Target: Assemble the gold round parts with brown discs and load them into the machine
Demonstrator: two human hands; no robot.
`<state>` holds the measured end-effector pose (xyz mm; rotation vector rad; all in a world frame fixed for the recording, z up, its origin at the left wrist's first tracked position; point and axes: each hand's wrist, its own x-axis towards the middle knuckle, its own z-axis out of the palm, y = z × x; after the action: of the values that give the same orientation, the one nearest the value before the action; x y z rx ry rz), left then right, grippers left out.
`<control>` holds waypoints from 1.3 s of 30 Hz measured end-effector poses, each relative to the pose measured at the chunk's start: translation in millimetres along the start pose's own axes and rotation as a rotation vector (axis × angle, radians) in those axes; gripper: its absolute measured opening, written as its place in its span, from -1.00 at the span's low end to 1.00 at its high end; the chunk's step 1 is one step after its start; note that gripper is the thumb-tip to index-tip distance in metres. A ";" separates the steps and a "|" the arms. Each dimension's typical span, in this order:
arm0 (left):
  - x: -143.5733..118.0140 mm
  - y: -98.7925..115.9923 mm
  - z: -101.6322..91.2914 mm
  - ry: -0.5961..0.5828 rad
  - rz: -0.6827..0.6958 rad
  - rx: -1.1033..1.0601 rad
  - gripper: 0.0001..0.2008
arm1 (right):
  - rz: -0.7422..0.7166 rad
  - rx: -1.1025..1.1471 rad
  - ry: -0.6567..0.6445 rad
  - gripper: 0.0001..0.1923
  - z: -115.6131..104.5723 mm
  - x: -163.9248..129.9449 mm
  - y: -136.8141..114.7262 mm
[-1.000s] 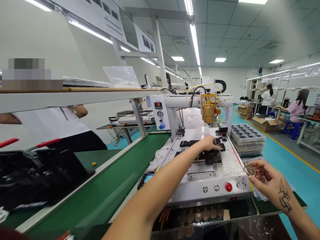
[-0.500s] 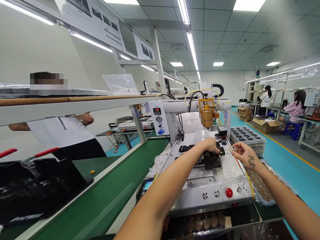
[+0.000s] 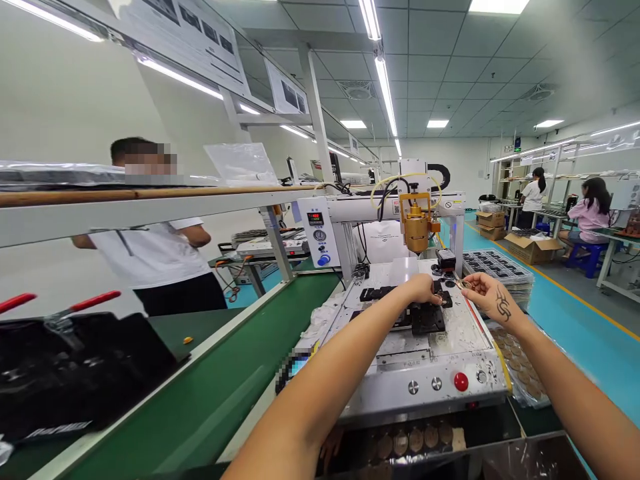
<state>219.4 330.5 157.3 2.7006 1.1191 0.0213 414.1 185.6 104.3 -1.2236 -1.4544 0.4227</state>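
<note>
My left hand (image 3: 421,288) reaches over the white benchtop machine (image 3: 425,373) and rests its fingertips on the black fixture (image 3: 426,319) on the machine's plate; I cannot tell if it grips anything. My right hand (image 3: 487,293) is just right of it, pinching a small round metallic disc (image 3: 465,284) between thumb and fingers above the far right corner of the plate. A brass dispensing head (image 3: 416,227) hangs on the gantry behind both hands.
A green conveyor belt (image 3: 200,380) runs along the left, with a black jig with red handles (image 3: 65,360). A person in a white shirt (image 3: 150,257) stands beyond it. Stacked trays (image 3: 495,270) and a bag of discs (image 3: 515,367) lie right. Two people work far right.
My right hand carried the disc from near the machine's front right corner up and forward to beside my left hand. The left hand stayed on the fixture. The person at left moved right.
</note>
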 end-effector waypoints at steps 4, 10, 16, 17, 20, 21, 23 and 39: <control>13.6 7.2 -4.4 -0.054 -0.014 0.017 -0.64 | 0.013 -0.032 0.004 -0.49 -16.3 -16.6 -4.2; 8.5 17.0 -6.0 0.009 -0.017 -0.055 -0.75 | 0.020 -0.079 -0.019 -0.49 -14.1 -18.9 8.4; -33.2 5.7 -22.7 0.249 0.024 -0.316 -0.62 | -0.003 -0.148 -0.110 -0.55 10.1 8.6 23.5; -41.7 3.9 -27.4 0.286 0.037 -0.363 -0.59 | -0.010 -0.165 -0.137 -0.57 15.1 18.0 23.9; -71.8 0.6 -38.2 0.354 0.081 -0.474 -0.62 | -0.014 -0.216 -0.259 -0.59 28.6 47.5 24.2; -83.7 -0.3 -40.1 0.367 0.094 -0.503 -0.64 | -0.009 -0.230 -0.311 -0.61 31.9 55.7 24.4; -110.4 -2.7 -41.3 0.395 0.120 -0.575 -0.68 | -0.003 -0.250 -0.419 -0.64 36.1 67.2 24.8; -287.4 -31.0 15.5 0.687 -0.024 -0.756 -0.67 | -0.096 -0.337 -0.550 -0.55 33.3 74.2 25.5</control>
<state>-4.8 147.5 155.8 2.0016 0.9958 1.1796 408.8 270.4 111.4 -1.3553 -2.1125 0.4845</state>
